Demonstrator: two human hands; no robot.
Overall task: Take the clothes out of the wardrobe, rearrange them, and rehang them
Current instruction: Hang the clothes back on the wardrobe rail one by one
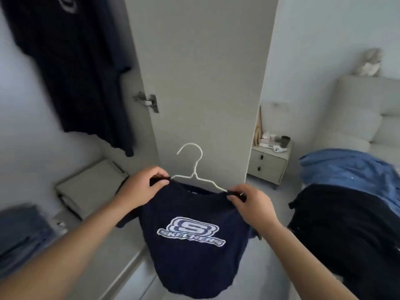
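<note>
I hold a navy T-shirt with a white logo on its chest, hung on a white wire hanger. My left hand pinches the shirt's left shoulder over the hanger arm. My right hand pinches the right shoulder the same way. The hanger's hook points up in front of the open wardrobe door. Inside the wardrobe at upper left hang dark navy shirts.
Folded beige fabric and folded blue clothes lie on the wardrobe floor at left. A bed at right carries a blue garment and a black pile. A small nightstand stands beside the door.
</note>
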